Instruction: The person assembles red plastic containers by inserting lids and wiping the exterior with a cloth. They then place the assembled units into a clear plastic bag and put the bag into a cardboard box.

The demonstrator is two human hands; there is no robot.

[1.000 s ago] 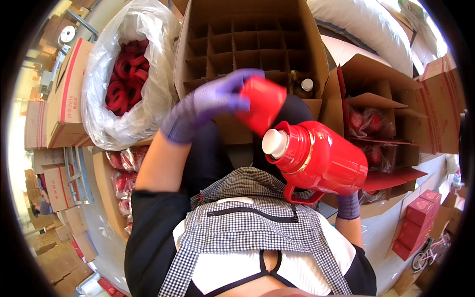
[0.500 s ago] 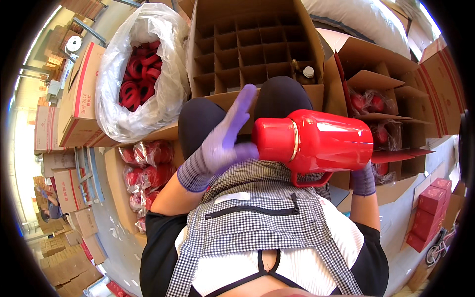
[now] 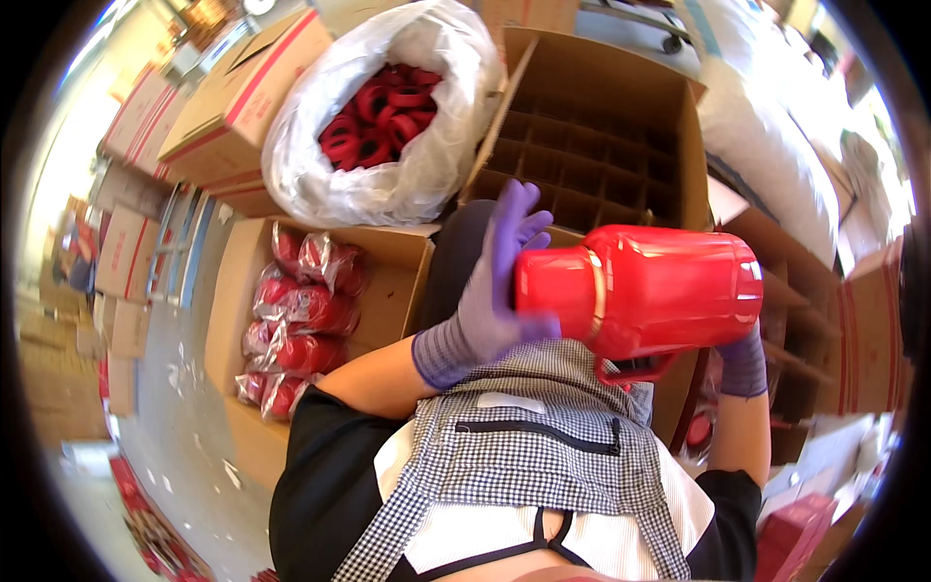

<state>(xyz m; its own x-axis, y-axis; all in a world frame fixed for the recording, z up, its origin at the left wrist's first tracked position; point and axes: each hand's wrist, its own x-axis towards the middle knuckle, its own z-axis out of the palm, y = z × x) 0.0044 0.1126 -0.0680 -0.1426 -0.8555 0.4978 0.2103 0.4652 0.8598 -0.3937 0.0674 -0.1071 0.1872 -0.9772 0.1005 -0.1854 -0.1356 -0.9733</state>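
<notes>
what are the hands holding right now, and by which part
A red flask, lying sideways. The left hand, in a purple glove, presses its palm on the cap end. The right hand supports the body from beneath near the base; its exact grip is hidden.

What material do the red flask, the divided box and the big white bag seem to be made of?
The red flask looks like glossy hard plastic: bright highlights run along its smooth body. The divided box seems plain brown cardboard, matte, with thin partition strips. The white bag is probably thin plastic film, as it is crinkled, shiny and half see-through.
</notes>
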